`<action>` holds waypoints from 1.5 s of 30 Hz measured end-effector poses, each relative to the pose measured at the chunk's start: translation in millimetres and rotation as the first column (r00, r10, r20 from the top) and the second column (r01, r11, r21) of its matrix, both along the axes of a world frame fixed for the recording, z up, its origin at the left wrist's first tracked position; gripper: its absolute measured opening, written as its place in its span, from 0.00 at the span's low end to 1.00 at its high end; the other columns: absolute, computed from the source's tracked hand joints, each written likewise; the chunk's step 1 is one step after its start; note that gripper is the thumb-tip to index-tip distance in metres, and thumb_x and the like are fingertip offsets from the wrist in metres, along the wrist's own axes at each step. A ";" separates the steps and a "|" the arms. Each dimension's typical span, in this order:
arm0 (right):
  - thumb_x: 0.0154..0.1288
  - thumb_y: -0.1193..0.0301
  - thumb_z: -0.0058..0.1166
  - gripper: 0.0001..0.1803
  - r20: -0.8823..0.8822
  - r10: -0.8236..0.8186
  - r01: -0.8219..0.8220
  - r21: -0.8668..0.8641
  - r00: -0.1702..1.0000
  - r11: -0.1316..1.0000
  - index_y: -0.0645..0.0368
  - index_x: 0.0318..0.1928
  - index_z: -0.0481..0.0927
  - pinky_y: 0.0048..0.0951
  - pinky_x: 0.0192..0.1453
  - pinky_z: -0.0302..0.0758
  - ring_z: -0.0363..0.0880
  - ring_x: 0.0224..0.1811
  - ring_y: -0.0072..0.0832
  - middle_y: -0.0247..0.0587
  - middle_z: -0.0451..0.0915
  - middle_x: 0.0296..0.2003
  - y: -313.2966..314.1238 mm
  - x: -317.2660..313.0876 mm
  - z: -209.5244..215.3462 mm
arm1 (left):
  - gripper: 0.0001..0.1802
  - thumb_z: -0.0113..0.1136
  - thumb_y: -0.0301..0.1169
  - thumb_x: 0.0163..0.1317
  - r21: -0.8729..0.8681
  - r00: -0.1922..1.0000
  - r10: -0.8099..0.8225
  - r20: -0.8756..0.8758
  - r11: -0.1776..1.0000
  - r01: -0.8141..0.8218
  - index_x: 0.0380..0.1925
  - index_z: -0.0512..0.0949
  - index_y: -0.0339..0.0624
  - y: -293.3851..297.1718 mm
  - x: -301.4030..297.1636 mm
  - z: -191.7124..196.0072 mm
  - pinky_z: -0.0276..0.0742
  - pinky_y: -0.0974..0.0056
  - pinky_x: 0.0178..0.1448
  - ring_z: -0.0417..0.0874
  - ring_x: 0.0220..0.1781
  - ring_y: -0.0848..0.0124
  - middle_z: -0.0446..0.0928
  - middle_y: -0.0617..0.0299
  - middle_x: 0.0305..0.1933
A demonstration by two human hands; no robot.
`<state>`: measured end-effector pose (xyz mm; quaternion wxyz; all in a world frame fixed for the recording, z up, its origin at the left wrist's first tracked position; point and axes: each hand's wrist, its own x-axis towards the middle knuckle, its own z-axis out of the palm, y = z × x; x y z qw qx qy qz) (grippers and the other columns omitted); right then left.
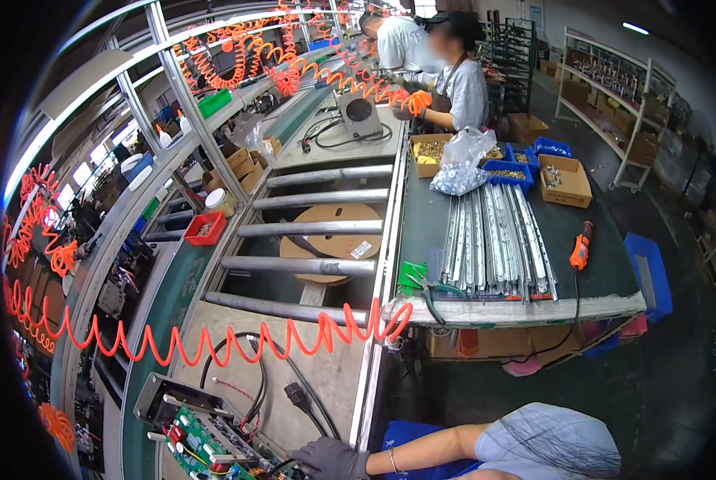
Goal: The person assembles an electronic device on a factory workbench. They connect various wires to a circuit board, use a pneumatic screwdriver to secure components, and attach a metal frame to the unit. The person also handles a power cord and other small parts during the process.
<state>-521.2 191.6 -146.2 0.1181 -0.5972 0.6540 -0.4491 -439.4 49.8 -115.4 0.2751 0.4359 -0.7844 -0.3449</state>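
Note:
My right hand (pixel 331 458), in a dark glove with a thin bracelet at the wrist, reaches left from the lower edge. It rests with fingers spread on the grey work surface, right beside an open metal chassis (pixel 159 402) that holds a green circuit board (pixel 200 450). Black cables with a plug (pixel 294 394) lie just above the hand. It grips nothing that I can see. My left hand is out of the picture.
An orange coiled air hose (pixel 214 342) hangs across the roller conveyor (pixel 310 228). On the green bench to the right lie a row of metal drawer slides (pixel 494 240), an orange screwdriver (pixel 580 248), green pliers (pixel 415 278) and boxes of screws (pixel 564 180). Two people work at the far end.

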 end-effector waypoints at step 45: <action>0.63 0.67 0.52 0.19 -0.003 0.003 -0.003 0.053 1.000 0.999 0.56 0.54 0.75 0.46 0.41 0.75 0.81 0.36 0.44 0.45 0.81 0.32 1.5 -6.6 15.1 | 0.28 0.64 0.52 0.53 0.080 0.989 0.096 -0.117 0.993 -0.087 0.48 0.77 0.46 5.1 66.1 -23.8 0.74 0.52 0.51 0.78 0.46 0.57 0.78 0.53 0.46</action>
